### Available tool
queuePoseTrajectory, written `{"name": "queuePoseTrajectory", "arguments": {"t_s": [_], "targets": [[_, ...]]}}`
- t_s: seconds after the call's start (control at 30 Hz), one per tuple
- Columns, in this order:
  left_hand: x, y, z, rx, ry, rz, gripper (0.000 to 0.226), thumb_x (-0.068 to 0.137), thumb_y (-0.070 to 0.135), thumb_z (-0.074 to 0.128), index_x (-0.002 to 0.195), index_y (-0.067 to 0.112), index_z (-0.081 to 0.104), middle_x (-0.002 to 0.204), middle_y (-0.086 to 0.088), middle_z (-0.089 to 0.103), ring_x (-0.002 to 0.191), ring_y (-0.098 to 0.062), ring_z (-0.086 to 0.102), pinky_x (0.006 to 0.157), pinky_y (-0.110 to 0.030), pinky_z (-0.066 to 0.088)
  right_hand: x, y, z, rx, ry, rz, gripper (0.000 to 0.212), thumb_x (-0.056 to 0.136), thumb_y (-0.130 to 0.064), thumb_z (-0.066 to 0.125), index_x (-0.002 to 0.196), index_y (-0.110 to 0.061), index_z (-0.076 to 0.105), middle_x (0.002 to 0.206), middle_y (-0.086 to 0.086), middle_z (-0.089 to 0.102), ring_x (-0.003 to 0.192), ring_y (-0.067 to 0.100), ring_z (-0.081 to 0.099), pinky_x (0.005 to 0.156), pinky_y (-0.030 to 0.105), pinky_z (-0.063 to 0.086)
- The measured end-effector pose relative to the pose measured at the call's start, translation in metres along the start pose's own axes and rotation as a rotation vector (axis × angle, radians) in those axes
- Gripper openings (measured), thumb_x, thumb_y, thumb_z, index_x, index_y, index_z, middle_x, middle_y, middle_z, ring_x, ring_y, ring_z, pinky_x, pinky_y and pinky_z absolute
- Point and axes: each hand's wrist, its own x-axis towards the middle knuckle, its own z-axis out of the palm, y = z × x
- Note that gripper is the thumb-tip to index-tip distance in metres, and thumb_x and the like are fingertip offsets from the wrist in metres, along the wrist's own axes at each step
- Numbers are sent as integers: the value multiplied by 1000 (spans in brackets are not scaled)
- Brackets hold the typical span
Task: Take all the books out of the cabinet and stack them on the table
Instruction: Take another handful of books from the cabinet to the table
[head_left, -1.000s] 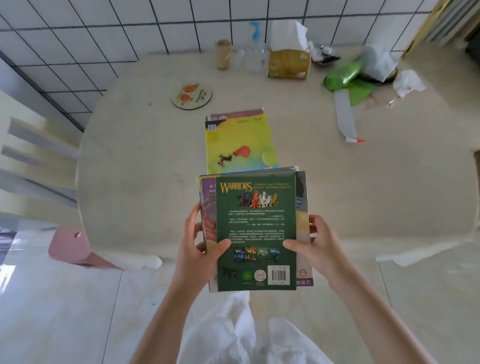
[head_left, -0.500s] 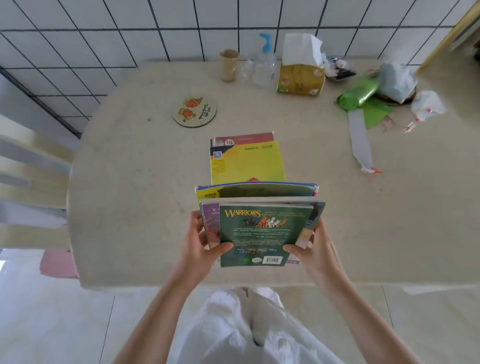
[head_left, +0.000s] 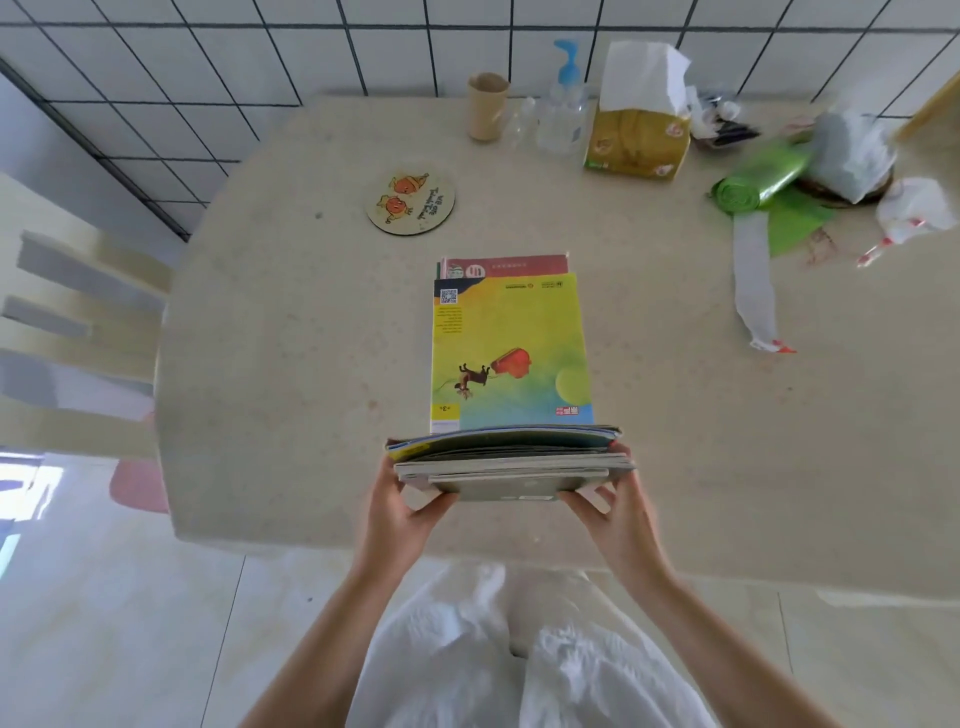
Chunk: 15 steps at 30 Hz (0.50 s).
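Task partway, as judged: a small stack (head_left: 506, 332) of at least two books, yellow cover on top and a red one under it, was already laid flat mid-desk (head_left: 270, 364), while a further bundle of books (head_left: 506, 462) was held edge-on near the desk's front edge, just short of the stack; the cabinet was not seen, so the remainder could not be told. The bundle was clamped between left hand (head_left: 402, 512) and right hand (head_left: 621, 514), thumbs on the near face, fingers (head_left: 618, 451) curled round its ends.

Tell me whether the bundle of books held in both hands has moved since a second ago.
Yes. The bundle of books has tipped from face-up to edge-on and gone forward over the beige table, toward the yellow book lying there.
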Motion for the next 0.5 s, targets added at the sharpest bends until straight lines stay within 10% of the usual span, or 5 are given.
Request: {"name": "queuePoseTrajectory", "arguments": {"t_s": [0.27, 0.5], "targets": [[-1, -10, 0, 300, 29, -86, 37, 66, 26, 86, 99, 17, 71, 90, 9, 73, 84, -7, 66, 68, -18, 45, -2, 6, -2, -94, -53, 19, 74, 73, -15, 81, 134, -24, 39, 113, -12, 64, 98, 16, 65, 88, 43, 55], [3, -7, -2, 338, 56, -70, 38, 62, 24, 90, 93, 10, 73, 80, 9, 68, 77, -13, 65, 67, -23, 45, 3, 5, 0, -142, -28, 17, 49, 71, -1, 80, 113, 4, 56, 81, -28, 52, 77, -26, 49, 68, -4, 34]]}}
